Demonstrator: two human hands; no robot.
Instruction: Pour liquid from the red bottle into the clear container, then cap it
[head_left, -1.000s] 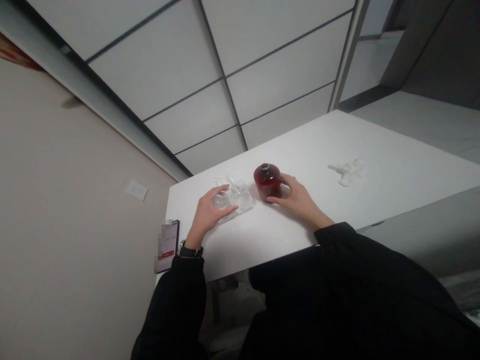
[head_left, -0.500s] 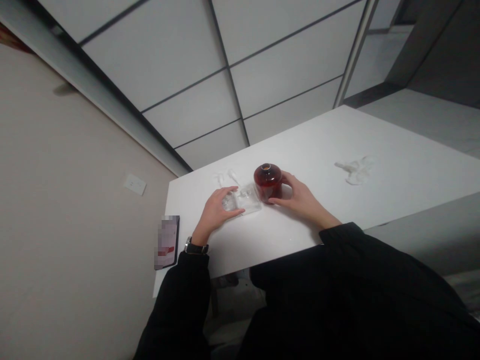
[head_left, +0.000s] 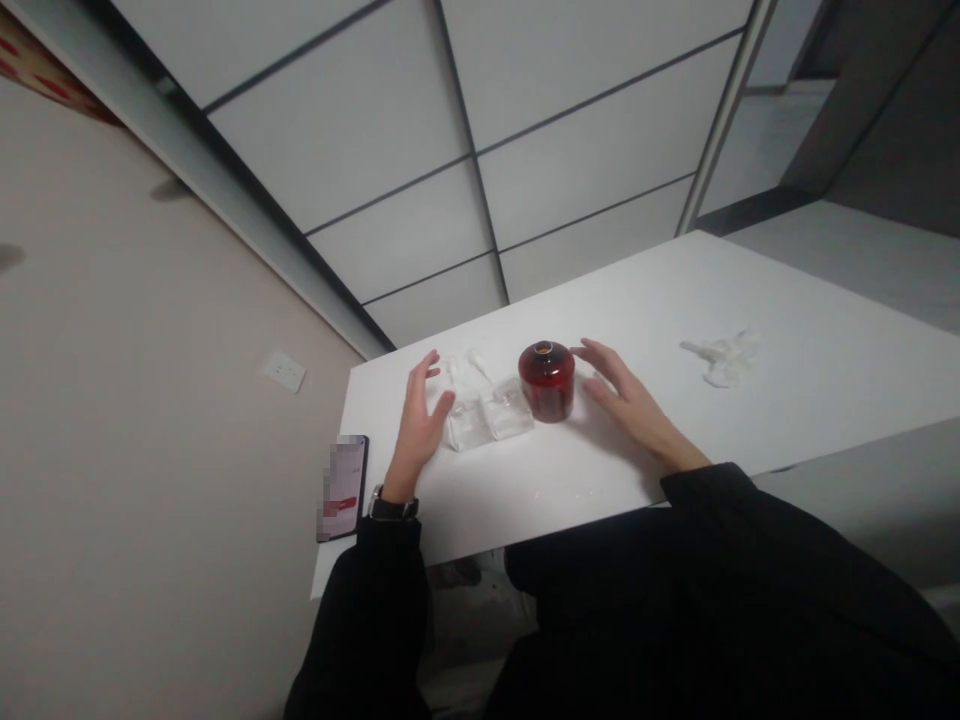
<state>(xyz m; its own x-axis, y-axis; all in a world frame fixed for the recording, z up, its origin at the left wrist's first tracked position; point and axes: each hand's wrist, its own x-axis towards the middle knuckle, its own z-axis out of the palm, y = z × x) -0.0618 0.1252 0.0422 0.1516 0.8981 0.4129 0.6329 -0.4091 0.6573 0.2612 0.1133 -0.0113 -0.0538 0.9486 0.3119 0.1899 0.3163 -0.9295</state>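
Left of your right hand (head_left: 630, 402): red bottle (head_left: 547, 388), upright; fingers spread, so steady it low.
Right of your left hand (head_left: 420, 425): clear containers (head_left: 511, 414); fingers spread, so nudge gently.

Whether the right hand (head_left: 622, 400) touches the red bottle (head_left: 547, 388) cannot be told; the clear containers (head_left: 491, 420) blur into the counter (head_left: 832, 370), contents indistinct; pixelation hides part of the phone (head_left: 349, 488), its lettering too small to read; the counter is cut off at right, both black sleeves (head_left: 367, 610) at the near side.
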